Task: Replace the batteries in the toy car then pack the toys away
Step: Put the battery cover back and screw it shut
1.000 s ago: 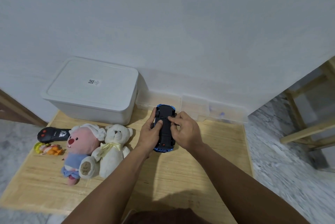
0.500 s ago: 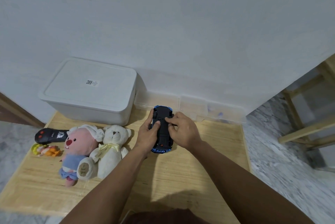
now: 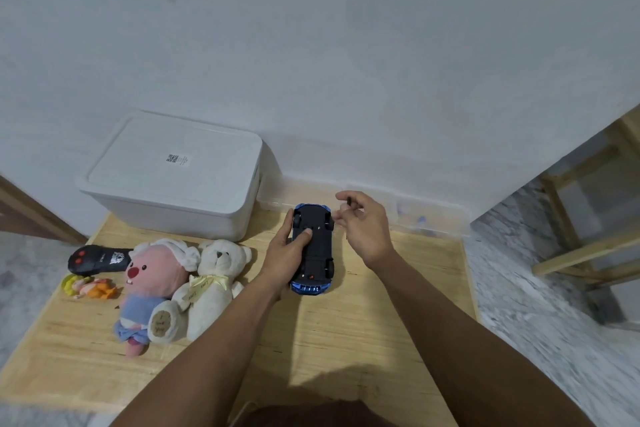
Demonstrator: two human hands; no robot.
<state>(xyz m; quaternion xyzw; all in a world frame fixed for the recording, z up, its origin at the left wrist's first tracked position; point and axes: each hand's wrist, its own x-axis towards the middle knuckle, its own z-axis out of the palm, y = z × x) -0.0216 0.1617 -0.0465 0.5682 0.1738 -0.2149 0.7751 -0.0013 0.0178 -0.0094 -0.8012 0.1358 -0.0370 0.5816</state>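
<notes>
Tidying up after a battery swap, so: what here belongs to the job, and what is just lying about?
Job:
toy car, upside down, gripped by left hand
right hand
pink plush
white bear
remote
small toy
white lidded box

Lying about:
clear tray
wooden stool

Bare table (image 3: 363, 340) ahead; plush toys (image 3: 180, 284), lidded box (image 3: 173, 177) block left.

The left hand (image 3: 289, 250) covers the near left side of the upturned toy car (image 3: 313, 246), so its grip along that side is hidden. The right hand (image 3: 363, 224) holds a small dark piece (image 3: 348, 201), too small to identify. The contents of the clear box (image 3: 429, 219) by the wall are a blur. The label (image 3: 176, 160) on the white bin (image 3: 173, 181) is unreadable. The table (image 3: 363, 340) is cut off at the bottom edge.
</notes>
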